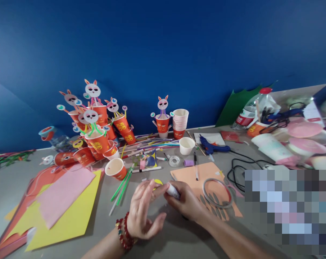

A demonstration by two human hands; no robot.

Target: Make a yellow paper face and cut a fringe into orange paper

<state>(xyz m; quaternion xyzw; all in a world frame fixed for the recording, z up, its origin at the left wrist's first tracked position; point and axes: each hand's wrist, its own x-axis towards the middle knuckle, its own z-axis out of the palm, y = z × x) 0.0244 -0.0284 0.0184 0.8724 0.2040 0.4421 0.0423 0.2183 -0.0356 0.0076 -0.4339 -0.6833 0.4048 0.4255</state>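
My right hand [186, 201] is wrapped round a short white tube [173, 191], likely a glue stick, above the grey table [176, 241]. My left hand [145, 208], with a red bead bracelet [124, 231] at its wrist, is just to the left. Its fingers are stretched out and its thumb stands apart; the index fingertip meets the near end of the tube. Behind those fingers shows a small yellow disc [158, 182], partly hidden, and I cannot tell whether it is touched. To the left lie green straws [125, 183] and an orange paper cup [116, 169].
Orange cups with rabbit faces [96, 140] crowd the back left. Coloured paper sheets [71, 212] lie at the left. Right of my hands are a peach sheet [184, 173], a tape ring [217, 193] and a blue glue gun [213, 146] with its black cord [237, 169].
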